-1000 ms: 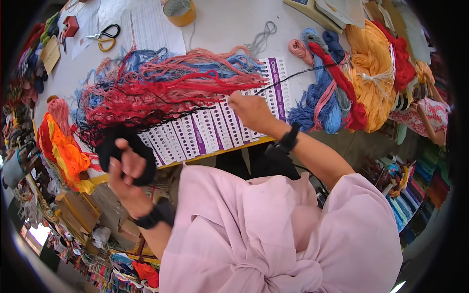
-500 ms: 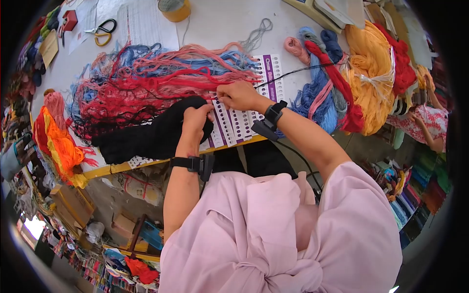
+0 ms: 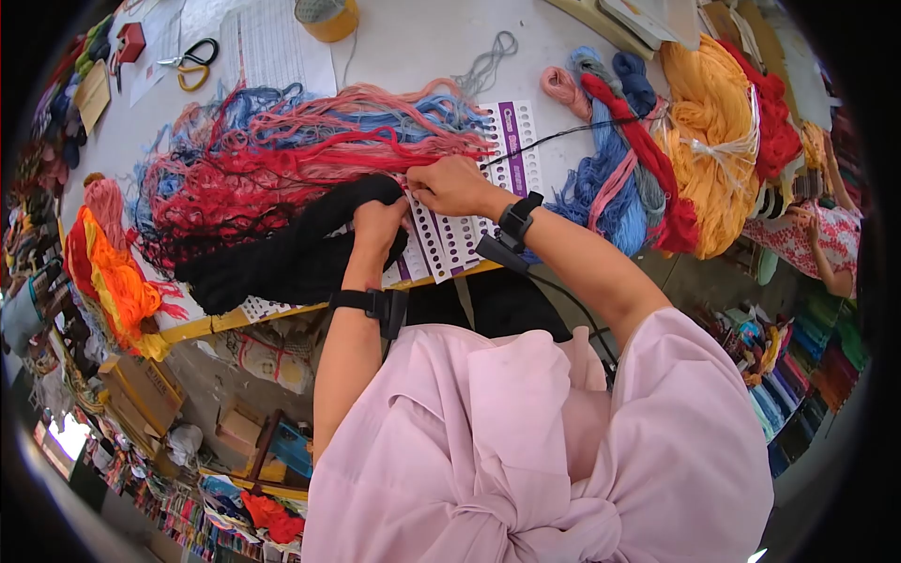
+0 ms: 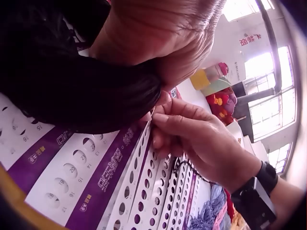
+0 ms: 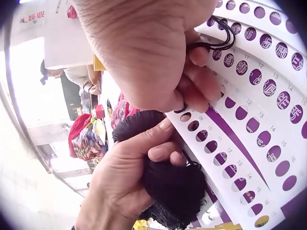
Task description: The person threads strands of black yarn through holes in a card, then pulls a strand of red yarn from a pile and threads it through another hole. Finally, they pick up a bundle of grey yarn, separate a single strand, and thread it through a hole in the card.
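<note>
My left hand grips a thick skein of black thread by its looped end, thumb laid over it in the right wrist view. Close beside it, my right hand is bent at the end of a white card with punched holes. Its thumb and forefinger pinch at the card's top, meeting the left fingertips in the left wrist view. A bit of black thread shows at the right fingers, and a black loop hangs from a neighbouring card. Coloured strands lie heaped beyond both hands.
Blue, red and yellow skeins lie at the right, orange ones at the left. Scissors, printed sheets and a tape roll stand at the back. The table's yellow edge runs nearest the body. Another person is at far right.
The left hand has brought the black skein up onto the table, over the cards and next to the right hand. The right hand has shifted slightly left.
</note>
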`<move>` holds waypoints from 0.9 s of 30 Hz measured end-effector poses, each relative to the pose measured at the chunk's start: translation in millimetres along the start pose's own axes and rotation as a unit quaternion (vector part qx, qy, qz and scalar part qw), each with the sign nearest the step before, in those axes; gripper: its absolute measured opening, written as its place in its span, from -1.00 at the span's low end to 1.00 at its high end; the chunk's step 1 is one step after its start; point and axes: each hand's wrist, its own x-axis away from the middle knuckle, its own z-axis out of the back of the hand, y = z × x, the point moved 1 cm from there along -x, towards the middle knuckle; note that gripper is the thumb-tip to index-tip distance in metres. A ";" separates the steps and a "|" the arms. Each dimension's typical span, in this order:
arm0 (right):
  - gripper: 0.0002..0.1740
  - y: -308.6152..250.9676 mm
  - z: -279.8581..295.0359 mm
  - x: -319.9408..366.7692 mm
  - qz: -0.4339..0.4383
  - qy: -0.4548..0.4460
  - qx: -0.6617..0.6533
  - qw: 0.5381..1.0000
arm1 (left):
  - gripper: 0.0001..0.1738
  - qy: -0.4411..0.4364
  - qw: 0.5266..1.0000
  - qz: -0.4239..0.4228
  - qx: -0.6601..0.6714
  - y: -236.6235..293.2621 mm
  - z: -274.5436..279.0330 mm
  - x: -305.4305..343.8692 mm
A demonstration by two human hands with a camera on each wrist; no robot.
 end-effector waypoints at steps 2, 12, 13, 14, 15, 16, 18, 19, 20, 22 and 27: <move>-0.86 -1.2 1.5 0.9 -0.008 0.004 -0.010 1.000 | -0.83 0.032 0.996 -0.022 -0.077 1.7 1.1 0.6; -0.83 2.0 -4.1 4.2 0.025 -0.013 -0.024 0.999 | -0.88 -0.093 0.929 -0.009 0.358 23.2 34.1 27.7; -0.83 4.1 -3.3 3.5 0.036 -0.010 -0.063 0.997 | -0.88 -0.107 0.920 -0.014 0.376 24.6 31.5 29.8; -0.83 5.8 -3.6 3.0 0.048 -0.007 -0.102 0.994 | -0.87 -0.122 0.942 -0.027 0.312 18.9 27.4 27.6; -0.81 5.3 -2.5 2.4 0.020 -0.009 -0.129 0.991 | -0.87 -0.136 0.959 -0.039 0.246 17.5 22.3 28.3; -0.79 4.5 -1.5 1.2 -0.008 -0.010 -0.156 0.988 | -0.87 -0.147 0.960 -0.047 0.233 18.3 15.4 30.8; -0.79 0.7 -1.8 0.3 -0.031 0.005 -0.156 0.987 | -0.86 -0.106 0.986 -0.043 0.118 15.1 16.7 25.0; -0.80 -1.7 -2.9 1.8 -0.029 0.013 -0.101 0.994 | -0.85 -0.086 0.994 -0.041 0.060 14.8 18.7 21.3; -0.80 -4.4 -4.2 4.2 -0.027 0.021 -0.046 0.998 | -0.81 0.004 0.999 0.001 0.035 14.1 27.1 17.7; -0.81 -5.6 -5.1 7.1 -0.021 0.024 0.007 0.999 | -0.84 0.080 0.968 -0.061 0.230 28.7 75.3 17.5; -0.81 -8.2 -3.3 7.6 -0.034 0.011 -0.016 0.999 | -0.68 0.184 0.778 -0.277 0.533 33.3 268.2 37.9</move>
